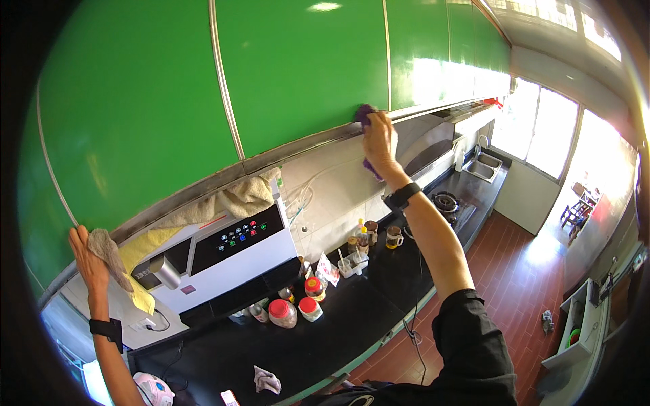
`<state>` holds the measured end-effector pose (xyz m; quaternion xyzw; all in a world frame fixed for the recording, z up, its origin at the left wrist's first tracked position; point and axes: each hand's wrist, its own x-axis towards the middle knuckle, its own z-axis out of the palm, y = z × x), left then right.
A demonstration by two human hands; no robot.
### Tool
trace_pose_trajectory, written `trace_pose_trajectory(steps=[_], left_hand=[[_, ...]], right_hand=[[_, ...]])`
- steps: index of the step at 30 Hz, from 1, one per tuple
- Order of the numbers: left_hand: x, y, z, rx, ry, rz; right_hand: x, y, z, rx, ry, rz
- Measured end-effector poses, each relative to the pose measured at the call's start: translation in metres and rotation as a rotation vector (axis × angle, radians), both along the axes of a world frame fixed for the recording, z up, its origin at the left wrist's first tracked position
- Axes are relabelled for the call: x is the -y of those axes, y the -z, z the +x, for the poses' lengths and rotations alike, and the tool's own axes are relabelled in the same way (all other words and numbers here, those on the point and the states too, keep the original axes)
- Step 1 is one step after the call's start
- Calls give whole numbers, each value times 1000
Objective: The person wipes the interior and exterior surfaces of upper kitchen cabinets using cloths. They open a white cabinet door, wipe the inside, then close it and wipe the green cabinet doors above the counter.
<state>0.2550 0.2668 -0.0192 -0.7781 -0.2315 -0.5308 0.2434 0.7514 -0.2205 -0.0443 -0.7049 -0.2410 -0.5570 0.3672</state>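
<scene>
My right hand (381, 139) grips a purple cloth (364, 114) and presses it against the lower edge of a glossy green wall cabinet (304, 71). Part of the cloth hangs below the hand. At the far left, my left hand (91, 256) has its fingers on the same cabinet's bottom edge; whether they close around it is hard to see. Right beside that hand hangs a grey-brown cloth (109, 256). A yellow cloth (144, 248) and a beige towel (238, 198) drape along the top of a white appliance with a lit touch panel (241, 236) under the cabinet.
Red-lidded jars (282, 313) and a white condiment holder (353, 265) stand on the black counter (350, 330). A crumpled rag (266, 379), a phone (229, 398) and a pink appliance (152, 390) lie nearer me. Farther right are a gas burner (445, 202) and a sink (483, 166).
</scene>
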Motion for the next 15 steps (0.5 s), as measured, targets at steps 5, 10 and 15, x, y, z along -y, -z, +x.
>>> trace_pose_trajectory(steps=[5,10,15], left_hand=[[-6,1,-1,-54,-72,2],[-4,1,0,-43,-72,7],[3,-1,2,-12,-53,-21]], right_hand=[[-53,6,-58,179,-237,12],[-110,7,-120,196,-306,-38],[-141,3,-167,245,-485,-122]])
